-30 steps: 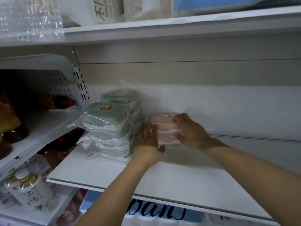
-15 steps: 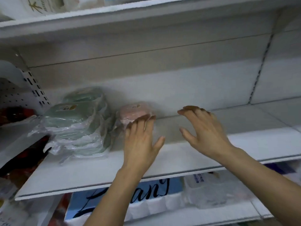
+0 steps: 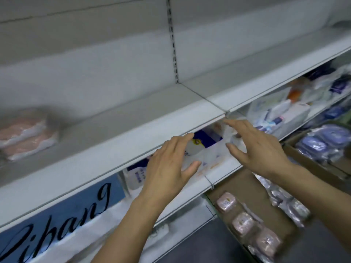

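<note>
Cardboard box (image 3: 245, 186) low right holding pink wrapped soap cases (image 3: 243, 223); pink stack (image 3: 26, 137) far left on shelf (image 3: 114, 141). Left hand (image 3: 169, 168) and right hand (image 3: 254, 149) raised before shelf edge, fingers spread, gripping nothing.

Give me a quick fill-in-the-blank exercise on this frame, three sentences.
1. The left hand and the right hand hold ____.
2. The wrapped boxes on the shelf are ____ in colour.
3. Small boxes lie in a brown carton at the lower ____.
Missing words: nothing; pink; right.
</note>
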Demonstrator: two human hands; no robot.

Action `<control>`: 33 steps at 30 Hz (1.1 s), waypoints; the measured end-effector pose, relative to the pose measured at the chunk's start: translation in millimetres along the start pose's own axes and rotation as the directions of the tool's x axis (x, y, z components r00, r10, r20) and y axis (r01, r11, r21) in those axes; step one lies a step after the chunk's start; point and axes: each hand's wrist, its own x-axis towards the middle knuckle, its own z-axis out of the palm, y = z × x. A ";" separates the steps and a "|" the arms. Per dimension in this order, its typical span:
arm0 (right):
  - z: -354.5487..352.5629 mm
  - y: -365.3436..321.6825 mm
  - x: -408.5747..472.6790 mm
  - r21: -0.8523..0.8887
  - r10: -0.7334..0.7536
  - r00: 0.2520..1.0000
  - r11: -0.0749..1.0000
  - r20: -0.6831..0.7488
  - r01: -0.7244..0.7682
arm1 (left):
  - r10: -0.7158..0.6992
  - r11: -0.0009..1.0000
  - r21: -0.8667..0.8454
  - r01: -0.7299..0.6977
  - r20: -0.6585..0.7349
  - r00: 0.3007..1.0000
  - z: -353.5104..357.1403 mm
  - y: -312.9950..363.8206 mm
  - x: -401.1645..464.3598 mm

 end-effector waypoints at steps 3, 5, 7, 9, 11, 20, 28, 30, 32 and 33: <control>-6.7 74.7 -36.9 0.037 0.150 0.983 0.987 0.110 -0.154 | -0.055 0.989 -0.128 0.073 0.136 0.989 71.8 44.3 9.6; -3.3 125.4 -61.8 0.031 0.238 0.942 0.967 0.238 -0.252 | -0.099 0.971 -0.188 0.149 0.252 0.963 122.9 70.3 10.7; 11.2 171.9 -85.5 0.035 0.308 0.880 0.939 0.362 -0.343 | -0.165 0.945 -0.211 0.249 0.351 0.922 173.9 88.1 7.1; 37.6 213.4 -111.2 0.077 0.357 0.815 0.896 0.457 -0.436 | -0.227 0.904 -0.235 0.356 0.443 0.868 221.7 98.1 -2.0; 74.9 247.7 -144.3 0.099 0.397 0.709 0.831 0.582 -0.547 | -0.284 0.850 -0.228 0.476 0.562 0.777 267.2 100.8 -17.4; 255.1 321.1 -274.1 -0.040 0.381 0.312 0.686 0.871 -0.727 | -0.283 0.733 -0.134 0.667 0.832 0.477 442.0 74.5 -62.5; 365.8 341.4 -320.7 -0.140 0.148 0.456 0.989 0.877 -0.050 | -0.346 0.780 0.074 0.621 0.878 0.330 614.2 25.3 -116.6; 394.0 353.5 -335.8 -0.109 0.035 0.472 0.985 0.881 0.131 | -0.345 0.839 0.111 0.533 0.866 0.363 636.7 25.2 -117.6; 413.4 364.9 -342.1 -0.057 -0.064 0.458 0.968 0.887 0.246 | -0.341 0.876 0.142 0.461 0.857 0.386 664.3 24.3 -120.7; 420.4 370.6 -343.8 -0.013 -0.118 0.471 0.964 0.874 0.266 | -0.337 0.889 0.151 0.433 0.855 0.394 675.2 23.9 -121.5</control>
